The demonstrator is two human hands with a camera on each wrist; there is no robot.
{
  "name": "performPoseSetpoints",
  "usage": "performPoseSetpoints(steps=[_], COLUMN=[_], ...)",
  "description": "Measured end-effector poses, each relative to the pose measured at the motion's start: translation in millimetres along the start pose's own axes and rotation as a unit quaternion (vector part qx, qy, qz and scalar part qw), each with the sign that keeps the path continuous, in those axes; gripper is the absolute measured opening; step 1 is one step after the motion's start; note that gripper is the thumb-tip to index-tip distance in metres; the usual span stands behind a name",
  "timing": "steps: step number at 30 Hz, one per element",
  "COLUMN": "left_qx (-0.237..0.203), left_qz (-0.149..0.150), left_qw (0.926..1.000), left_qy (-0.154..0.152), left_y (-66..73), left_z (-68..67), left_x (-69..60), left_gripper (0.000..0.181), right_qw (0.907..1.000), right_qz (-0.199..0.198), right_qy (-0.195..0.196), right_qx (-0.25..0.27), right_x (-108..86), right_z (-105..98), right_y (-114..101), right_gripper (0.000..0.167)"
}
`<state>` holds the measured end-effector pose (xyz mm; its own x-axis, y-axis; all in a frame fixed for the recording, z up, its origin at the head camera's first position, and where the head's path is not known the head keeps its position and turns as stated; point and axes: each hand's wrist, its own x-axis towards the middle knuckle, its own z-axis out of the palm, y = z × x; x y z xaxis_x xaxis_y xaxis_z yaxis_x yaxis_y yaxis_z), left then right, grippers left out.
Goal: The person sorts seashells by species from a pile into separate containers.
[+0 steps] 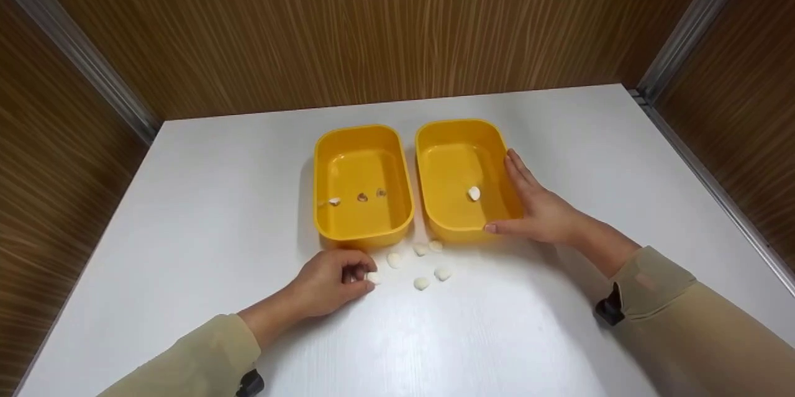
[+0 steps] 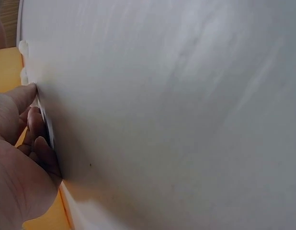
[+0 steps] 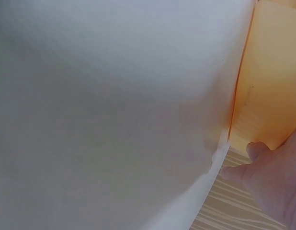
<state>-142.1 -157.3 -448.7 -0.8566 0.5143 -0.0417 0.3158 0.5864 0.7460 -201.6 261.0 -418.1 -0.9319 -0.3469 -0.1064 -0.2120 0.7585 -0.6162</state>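
Note:
My left hand (image 1: 329, 279) is low on the table, just in front of the left yellow bin (image 1: 366, 238), and pinches a small white shell (image 1: 372, 278) between thumb and fingers. In the left wrist view its fingertips lie at the tabletop, and the shell is mostly hidden. My right hand (image 1: 546, 214) rests against the right yellow bin (image 1: 463, 234), fingers straight along its right side and thumb at the front rim. Several white shells (image 1: 422, 283) are scattered in front of the bins. A single white shell (image 1: 474, 193) lies inside the right bin.
Inside the left bin are a white shell (image 1: 335, 201) and two small brownish shells (image 1: 363, 197). The bins stand side by side with a narrow gap between them. Wood-grain panels (image 1: 397, 24) enclose the white table (image 1: 236, 198) at the back and both sides.

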Motion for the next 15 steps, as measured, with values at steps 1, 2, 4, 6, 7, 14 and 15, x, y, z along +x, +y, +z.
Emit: performPoseSetpoints(steps=[1,2,4,6,7,14,15], left_qx=[0.001,0.002,0.005,0.007,0.008,0.001,-0.004], left_qz=[-0.001,-0.002,-0.002,-0.003,-0.003,0.007,0.008], left_qw=[1.0,1.0,0.9999,0.9998,0.9998,0.9995,0.9994], left_qy=[-0.002,-0.005,-0.011,-0.017,-0.02,-0.031,-0.034], left_y=[0.3,0.7,1.4,2.3,2.6,4.1,4.4], left_z=[-0.1,-0.3,-0.6,-0.9,-1.0,-4.8,-5.8], left_x=[-0.2,-0.5,-1.1,-1.9,-2.2,-3.4,-3.4], left_gripper=[0.013,0.014,0.015,0.015,0.016,0.017,0.018], right_qw=[1.0,1.0,1.0,0.9999,0.9999,0.9999,0.9999], right_qz=[0.001,0.001,0.001,-0.001,-0.003,-0.005,-0.006], right_qy=[0.0,0.0,-0.001,-0.001,-0.001,-0.001,-0.001], right_qx=[0.002,0.002,0.007,0.01,0.011,0.01,0.009], right_x=[0.2,0.4,0.6,0.7,0.5,0.6,0.5], right_z=[0.1,0.3,0.3,0.2,0.0,-0.3,-0.3], right_y=[0.4,1.0,1.9,2.7,2.8,1.6,1.4], right_gripper=[0.136,0.136,0.137,0.137,0.137,0.136,0.135])
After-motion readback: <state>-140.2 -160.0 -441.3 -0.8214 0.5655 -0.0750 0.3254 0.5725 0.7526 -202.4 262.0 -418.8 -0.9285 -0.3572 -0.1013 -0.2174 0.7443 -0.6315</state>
